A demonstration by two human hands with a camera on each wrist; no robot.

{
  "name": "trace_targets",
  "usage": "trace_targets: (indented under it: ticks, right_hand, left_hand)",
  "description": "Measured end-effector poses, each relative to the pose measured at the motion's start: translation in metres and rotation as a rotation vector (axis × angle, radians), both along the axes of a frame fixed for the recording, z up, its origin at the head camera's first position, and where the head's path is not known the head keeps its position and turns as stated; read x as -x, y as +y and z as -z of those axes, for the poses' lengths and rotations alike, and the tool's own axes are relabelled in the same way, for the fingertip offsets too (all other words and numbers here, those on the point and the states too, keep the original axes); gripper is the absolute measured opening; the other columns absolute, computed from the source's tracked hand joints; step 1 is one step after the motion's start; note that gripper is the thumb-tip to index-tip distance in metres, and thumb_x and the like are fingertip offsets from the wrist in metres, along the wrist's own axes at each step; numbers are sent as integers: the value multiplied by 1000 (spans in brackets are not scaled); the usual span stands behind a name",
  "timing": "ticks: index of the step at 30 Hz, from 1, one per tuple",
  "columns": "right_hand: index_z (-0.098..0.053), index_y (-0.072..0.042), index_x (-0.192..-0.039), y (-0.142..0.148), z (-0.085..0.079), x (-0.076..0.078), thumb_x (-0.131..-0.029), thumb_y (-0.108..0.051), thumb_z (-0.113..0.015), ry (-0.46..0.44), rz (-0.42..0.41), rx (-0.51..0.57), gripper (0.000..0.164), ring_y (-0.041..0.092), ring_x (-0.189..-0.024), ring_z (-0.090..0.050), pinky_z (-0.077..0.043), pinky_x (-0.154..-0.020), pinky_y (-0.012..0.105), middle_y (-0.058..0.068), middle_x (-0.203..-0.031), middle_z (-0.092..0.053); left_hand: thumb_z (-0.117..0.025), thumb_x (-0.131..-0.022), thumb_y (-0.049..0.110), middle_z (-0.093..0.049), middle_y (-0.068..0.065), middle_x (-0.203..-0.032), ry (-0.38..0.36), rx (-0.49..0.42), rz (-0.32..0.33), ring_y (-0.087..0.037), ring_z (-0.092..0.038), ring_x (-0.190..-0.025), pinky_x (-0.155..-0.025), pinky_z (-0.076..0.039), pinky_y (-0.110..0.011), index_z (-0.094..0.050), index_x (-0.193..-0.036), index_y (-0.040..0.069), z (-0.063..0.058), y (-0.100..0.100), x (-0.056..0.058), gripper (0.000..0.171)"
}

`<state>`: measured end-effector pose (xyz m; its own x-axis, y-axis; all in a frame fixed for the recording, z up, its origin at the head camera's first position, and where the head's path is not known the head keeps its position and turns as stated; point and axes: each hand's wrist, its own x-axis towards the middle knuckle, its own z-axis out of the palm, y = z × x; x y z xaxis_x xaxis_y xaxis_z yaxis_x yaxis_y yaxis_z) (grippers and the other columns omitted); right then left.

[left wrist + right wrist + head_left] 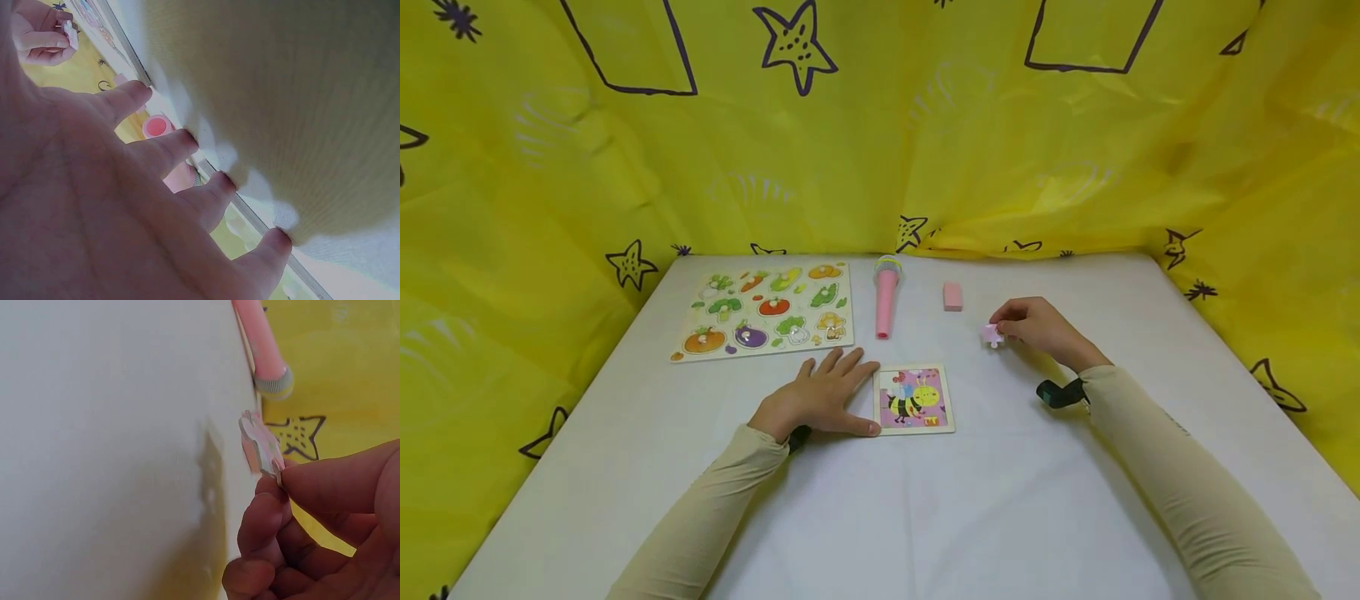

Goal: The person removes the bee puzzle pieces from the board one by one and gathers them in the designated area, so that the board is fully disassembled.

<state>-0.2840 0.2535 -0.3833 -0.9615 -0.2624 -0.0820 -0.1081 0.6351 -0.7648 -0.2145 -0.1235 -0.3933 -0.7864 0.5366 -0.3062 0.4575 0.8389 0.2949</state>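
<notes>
My right hand (1047, 332) pinches a pink jigsaw piece (992, 336) between thumb and fingertips, above the right part of the table. In the right wrist view the jigsaw piece (261, 445) is seen nearly edge-on, with its shadow on the white cloth. My left hand (822, 398) lies with fingers spread at the left side of a small framed bee jigsaw puzzle (917, 400). Its thumb and index fingertip are right at the puzzle's pale frame. The left wrist view shows the palm of the left hand (125, 181), its fingers apart with nothing between them.
A vegetable peg puzzle board (752, 308) lies at the back left. To its right is a pink toy microphone (886, 304), then a small pink block (952, 297). White cloth covers the table (985, 517), and a yellow patterned curtain (865, 150) hangs behind.
</notes>
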Motion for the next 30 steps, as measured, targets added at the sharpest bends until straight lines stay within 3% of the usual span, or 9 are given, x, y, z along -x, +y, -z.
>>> trace_targets:
  ticks: [5, 12, 20, 30]
  right_hand:
    - [-72, 8, -120, 17, -1, 4, -105, -7, -62, 4, 27, -27, 23, 31, -100, -54, -47, -79, 30, 20, -115, -70]
    - [-68, 11, -122, 34, -3, 8, -105, -7, -63, -58, 19, -1, 25, 26, -89, -53, -46, -69, 29, 15, -106, -69]
    - [-68, 11, -121, 37, -2, 13, -105, -8, -65, -88, 36, -42, 25, 27, -88, -54, -46, -71, 29, 14, -103, -68]
    - [-69, 12, -117, 36, 0, 15, -104, -7, -66, -56, 0, -92, 23, 28, -89, -53, -44, -72, 30, 16, -103, -68]
  left_hand:
    - [-76, -92, 64, -10, -14, -179, -8, 5, -3, -43, -3, -163, -123, -7, -73, -27, -171, 20, -1, 1, 0, 103]
    - [-76, -93, 63, -10, -13, -179, -13, 7, -9, -42, -2, -163, -123, -6, -71, -27, -171, 20, -4, 2, -2, 102]
    - [-75, -93, 63, -10, -13, -179, -15, 3, -12, -42, -2, -163, -124, -6, -71, -28, -171, 20, -2, 3, -2, 102]
    - [-76, -92, 63, -11, -12, -179, -18, 8, -21, -41, -2, -163, -124, -6, -71, -28, -171, 21, -2, 3, -2, 101]
